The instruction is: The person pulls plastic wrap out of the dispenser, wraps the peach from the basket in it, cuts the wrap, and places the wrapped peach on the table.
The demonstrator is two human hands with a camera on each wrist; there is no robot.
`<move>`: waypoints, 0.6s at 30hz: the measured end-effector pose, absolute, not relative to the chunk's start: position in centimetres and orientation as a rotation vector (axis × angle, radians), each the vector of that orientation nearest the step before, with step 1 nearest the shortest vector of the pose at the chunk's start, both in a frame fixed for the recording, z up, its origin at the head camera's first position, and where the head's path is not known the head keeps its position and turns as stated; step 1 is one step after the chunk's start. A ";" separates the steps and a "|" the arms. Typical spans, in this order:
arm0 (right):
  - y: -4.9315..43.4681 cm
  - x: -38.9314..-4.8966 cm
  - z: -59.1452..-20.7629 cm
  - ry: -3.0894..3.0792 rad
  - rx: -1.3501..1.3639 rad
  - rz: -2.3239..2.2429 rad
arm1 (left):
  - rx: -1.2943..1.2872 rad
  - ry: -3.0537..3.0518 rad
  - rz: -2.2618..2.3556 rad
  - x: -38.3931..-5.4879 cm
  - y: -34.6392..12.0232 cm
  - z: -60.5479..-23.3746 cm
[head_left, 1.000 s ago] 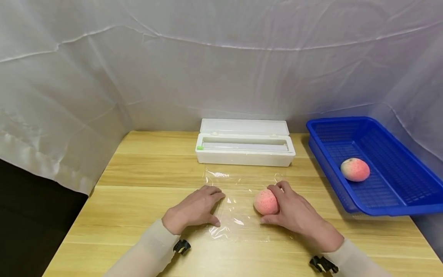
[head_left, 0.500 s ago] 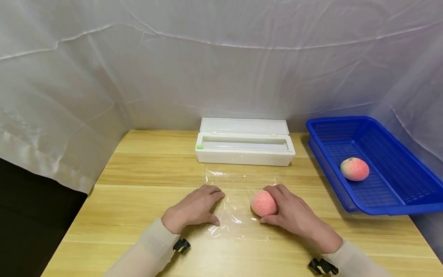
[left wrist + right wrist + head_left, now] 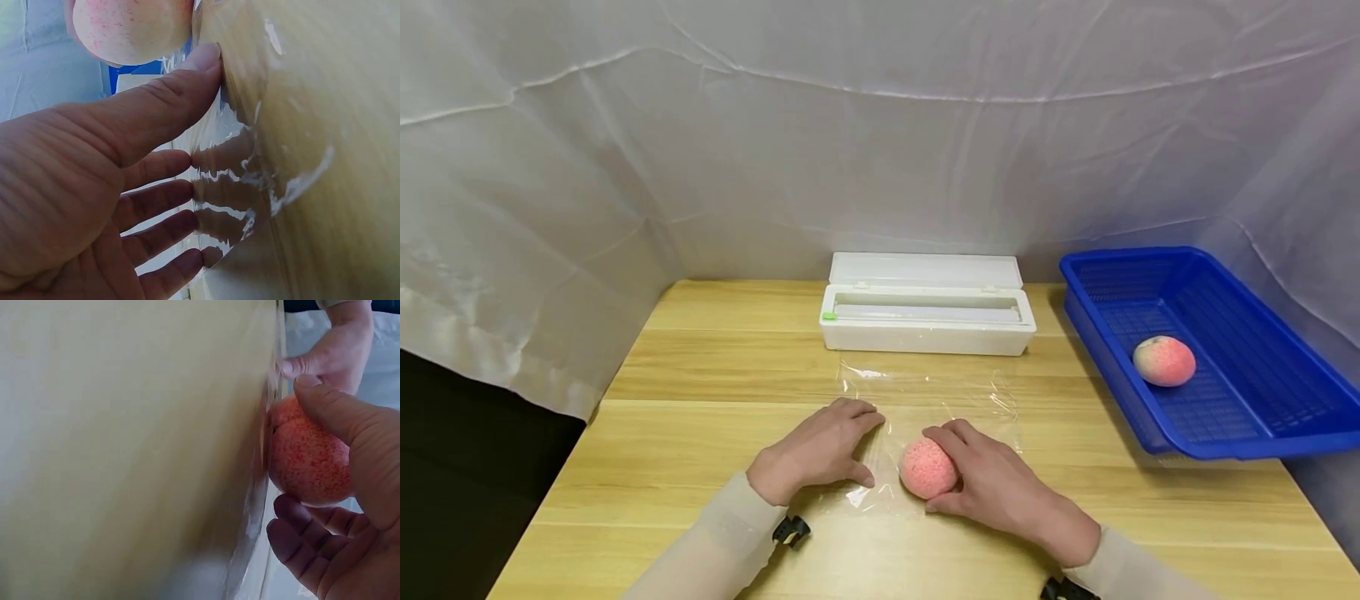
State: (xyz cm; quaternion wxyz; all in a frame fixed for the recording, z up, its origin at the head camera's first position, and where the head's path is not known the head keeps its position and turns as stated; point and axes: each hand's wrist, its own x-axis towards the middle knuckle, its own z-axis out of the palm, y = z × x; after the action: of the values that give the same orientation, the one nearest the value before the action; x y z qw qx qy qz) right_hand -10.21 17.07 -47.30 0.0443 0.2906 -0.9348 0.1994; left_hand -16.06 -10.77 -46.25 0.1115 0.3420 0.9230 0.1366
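Observation:
A sheet of clear plastic wrap point(image 3: 955, 387) lies wrinkled on the wooden table. My right hand point(image 3: 996, 483) holds a pink peach point(image 3: 928, 469) over the sheet, thumb on the near side and fingers around the far side. In the right wrist view the thumb lies across the peach point(image 3: 309, 453), its other side close against the wrap. My left hand point(image 3: 820, 450) rests with fairly straight, spread fingers at the sheet's left edge. The left wrist view shows the thumb point(image 3: 162, 103) and fingertips touching the film.
Behind the wrap stands a white dispenser box point(image 3: 925, 337), its lid point(image 3: 925, 271) raised, with a roll inside and a green slider at the left. A blue basket point(image 3: 1108, 358) at the right holds another peach point(image 3: 1164, 361). Pale cloth point(image 3: 880, 167) hangs around the table.
My right hand has moved left and toward me with the peach, turning it so more of the pink side shows. The left hand has stayed in place.

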 end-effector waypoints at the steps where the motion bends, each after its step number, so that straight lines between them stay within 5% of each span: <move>1: 17.0 -10.2 -47.4 -2.857 0.886 0.609 | 1.006 2.709 0.403 -16.1 -10.8 -46.2; 18: 19.5 -8.3 -47.1 -3.027 0.714 0.686 | 1.198 2.678 0.366 -13.1 -11.3 -44.7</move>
State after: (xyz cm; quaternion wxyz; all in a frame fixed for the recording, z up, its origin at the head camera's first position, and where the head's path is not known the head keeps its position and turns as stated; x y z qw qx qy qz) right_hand -8.25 19.52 -47.10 -0.0215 0.2241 -0.9502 0.2155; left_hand -13.12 -11.35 -44.70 0.0925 0.4036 0.9019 0.1232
